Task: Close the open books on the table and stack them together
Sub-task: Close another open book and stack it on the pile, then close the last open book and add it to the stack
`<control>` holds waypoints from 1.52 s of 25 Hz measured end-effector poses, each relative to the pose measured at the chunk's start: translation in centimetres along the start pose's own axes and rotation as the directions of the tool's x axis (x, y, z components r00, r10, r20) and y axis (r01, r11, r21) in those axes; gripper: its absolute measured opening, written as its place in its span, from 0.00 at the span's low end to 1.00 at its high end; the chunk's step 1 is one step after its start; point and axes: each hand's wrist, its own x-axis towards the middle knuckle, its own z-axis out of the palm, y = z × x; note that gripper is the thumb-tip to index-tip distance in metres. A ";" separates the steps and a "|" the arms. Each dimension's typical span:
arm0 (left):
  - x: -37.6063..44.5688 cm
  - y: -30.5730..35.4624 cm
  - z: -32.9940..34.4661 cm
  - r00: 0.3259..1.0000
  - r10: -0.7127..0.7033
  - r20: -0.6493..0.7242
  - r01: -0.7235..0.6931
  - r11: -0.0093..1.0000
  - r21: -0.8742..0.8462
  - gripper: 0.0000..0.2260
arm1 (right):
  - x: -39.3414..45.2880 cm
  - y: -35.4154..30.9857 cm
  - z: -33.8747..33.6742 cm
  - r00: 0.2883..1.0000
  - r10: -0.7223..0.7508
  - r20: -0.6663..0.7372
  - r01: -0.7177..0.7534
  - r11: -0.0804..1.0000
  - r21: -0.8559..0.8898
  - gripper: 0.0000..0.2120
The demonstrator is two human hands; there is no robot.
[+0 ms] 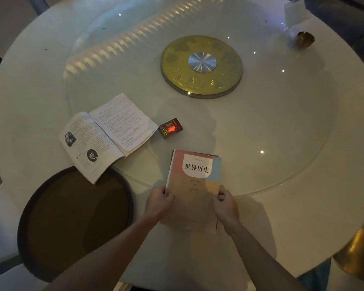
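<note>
A closed book [194, 181] with a pink, orange and blue cover lies at the near edge of the round white table [292, 217]. My left hand [159, 203] grips its left edge and my right hand [226, 204] grips its right edge. Another edge shows under the cover at its top right, so it may rest on a second book. To the left, an open book [105, 135] lies face up with printed pages and pictures, its near corner hanging over the table's edge above a stool.
A small red box [170, 128] sits just right of the open book. A glass turntable [282, 127] with a gold hub [201, 66] covers the table's middle. A dark round stool [76, 221] stands below left. A gold cup [304, 39] is far right.
</note>
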 end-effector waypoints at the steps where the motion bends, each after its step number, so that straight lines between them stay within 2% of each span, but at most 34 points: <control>1: 0.0 0.3 0.0 1.000 0.010 -0.006 -0.010 1.000 0.000 0.09 | 0.2 -0.2 -0.2 1.000 0.012 0.007 -0.012 1.000 0.012 0.07; 6: 1.8 2.5 -0.3 0.999 0.028 -0.022 -0.028 1.000 0.000 0.13 | 2.7 -2.5 -1.6 1.000 0.017 0.012 -0.017 1.000 0.005 0.09; 11: 4.4 4.9 -0.2 1.000 0.027 0.006 -0.027 0.999 -0.023 0.14 | 6.2 -4.5 -2.4 0.999 0.016 0.029 -0.014 0.998 -0.060 0.20; 13: 5.1 5.1 -0.6 0.999 0.025 0.024 -0.024 1.000 -0.020 0.14 | 7.1 -5.0 -2.3 0.999 0.034 0.041 -0.030 0.993 -0.114 0.19; 15: 5.5 4.9 -1.4 0.999 0.019 0.032 -0.019 1.000 -0.006 0.13 | 7.3 -5.9 -1.9 0.999 0.010 0.035 -0.002 0.974 -0.228 0.14; 17: 5.6 4.2 -2.7 0.999 0.024 -0.025 -0.024 1.000 -0.011 0.16 | 7.4 -7.8 -1.5 0.997 -0.060 -0.048 0.038 0.928 -0.371 0.15; 19: 5.9 4.1 -5.0 0.987 0.080 -0.142 -0.083 0.996 -0.017 0.17 | 7.6 -11.1 -0.8 0.974 -0.198 -0.114 0.126 0.882 -0.455 0.19; 22: 6.6 4.2 -10.8 0.926 0.152 -0.347 -0.181 0.982 -0.053 0.15 | 8.0 -17.4 2.5 0.893 -0.451 -0.008 0.403 0.806 -0.433 0.22; 26: 7.6 2.6 -18.4 0.857 0.050 -0.513 -0.145 0.978 -0.148 0.20 | 8.5 -25.6 8.9 0.806 -0.539 0.244 0.590 0.710 -0.385 0.25; 30: 9.1 -0.9 -23.3 0.796 -0.101 -0.597 0.024 0.991 -0.135 0.29 | 8.3 -30.3 14.9 0.736 -0.531 0.420 0.675 0.611 -0.412 0.29; 33: 10.5 -4.4 -25.0 0.776 -0.250 -0.579 0.149 0.965 -0.218 0.35 | 9.6 -31.2 18.8 0.770 -0.444 0.458 0.630 0.641 -0.438 0.31; 38: 11.8 -7.5 -27.0 0.757 -0.446 -0.477 0.191 0.850 -0.491 0.34 | 11.7 -30.4 20.6 0.889 -0.275 0.367 0.426 0.792 -0.438 0.27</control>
